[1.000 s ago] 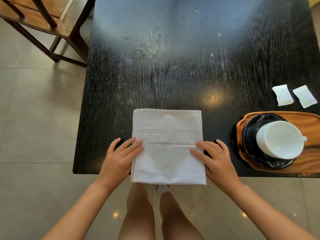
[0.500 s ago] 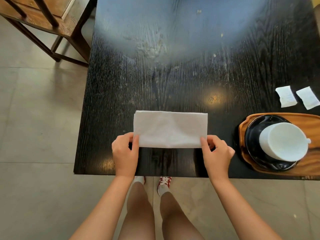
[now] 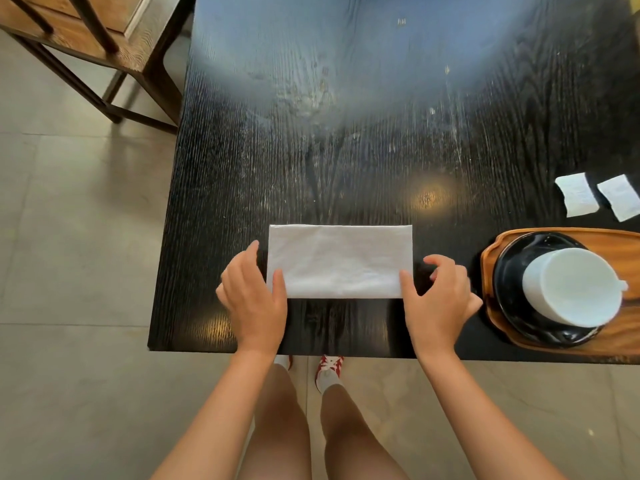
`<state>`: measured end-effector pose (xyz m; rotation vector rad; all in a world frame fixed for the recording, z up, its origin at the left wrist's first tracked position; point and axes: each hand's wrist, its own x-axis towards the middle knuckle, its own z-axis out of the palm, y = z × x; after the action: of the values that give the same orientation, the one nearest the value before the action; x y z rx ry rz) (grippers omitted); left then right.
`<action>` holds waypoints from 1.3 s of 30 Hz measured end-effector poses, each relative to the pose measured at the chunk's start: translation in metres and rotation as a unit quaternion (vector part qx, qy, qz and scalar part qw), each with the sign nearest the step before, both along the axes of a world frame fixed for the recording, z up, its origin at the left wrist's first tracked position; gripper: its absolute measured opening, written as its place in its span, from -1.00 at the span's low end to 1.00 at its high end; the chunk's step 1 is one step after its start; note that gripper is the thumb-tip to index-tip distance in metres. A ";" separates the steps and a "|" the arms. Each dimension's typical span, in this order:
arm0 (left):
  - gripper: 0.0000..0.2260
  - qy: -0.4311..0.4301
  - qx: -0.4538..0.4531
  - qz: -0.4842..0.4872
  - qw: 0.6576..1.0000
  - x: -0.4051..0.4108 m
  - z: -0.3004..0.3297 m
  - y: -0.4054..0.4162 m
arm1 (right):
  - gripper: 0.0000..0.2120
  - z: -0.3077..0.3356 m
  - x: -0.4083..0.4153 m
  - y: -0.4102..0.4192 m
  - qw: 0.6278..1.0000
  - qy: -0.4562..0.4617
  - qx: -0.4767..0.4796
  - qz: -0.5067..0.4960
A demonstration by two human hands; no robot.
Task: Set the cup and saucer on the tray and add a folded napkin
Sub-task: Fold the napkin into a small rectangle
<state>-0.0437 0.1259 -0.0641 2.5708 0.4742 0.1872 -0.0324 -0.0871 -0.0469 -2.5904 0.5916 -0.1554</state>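
Resting on the tray (image 3: 620, 244) — saucer (image 3: 505, 271) bearing cup (image 3: 575, 285).

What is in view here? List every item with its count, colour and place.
table: 1, black wood, centre
napkin: 1, white, folded, near table edge
tray: 1, brown wood, table's right
saucer: 1, black, on tray
cup: 1, white, on saucer
packets: 2, white, beyond tray
chair: 1, brown wood, upper left
floor: beige tiles
shoes: red and white, under the table's near edge
left hand: thumb on napkin's left corner
right hand: thumb on napkin's right corner
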 end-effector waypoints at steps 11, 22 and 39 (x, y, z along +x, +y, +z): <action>-0.50 0.091 0.178 -0.337 0.920 0.039 -0.024 -0.035 | -0.47 -0.032 0.031 0.038 0.908 0.089 -0.152 0.379; -0.45 0.093 0.205 -0.294 0.929 0.031 -0.019 0.021 | -0.39 -0.026 0.039 -0.021 0.888 0.127 -0.197 0.395; -0.23 0.028 0.210 -0.510 0.834 0.111 -0.018 -0.029 | -0.34 -0.014 -0.114 0.038 0.904 0.182 -0.168 0.349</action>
<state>0.0674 0.0971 -0.0819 2.8553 -1.0512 -0.1932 -0.1466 -0.0486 -0.0613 -3.0089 -0.3096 0.5127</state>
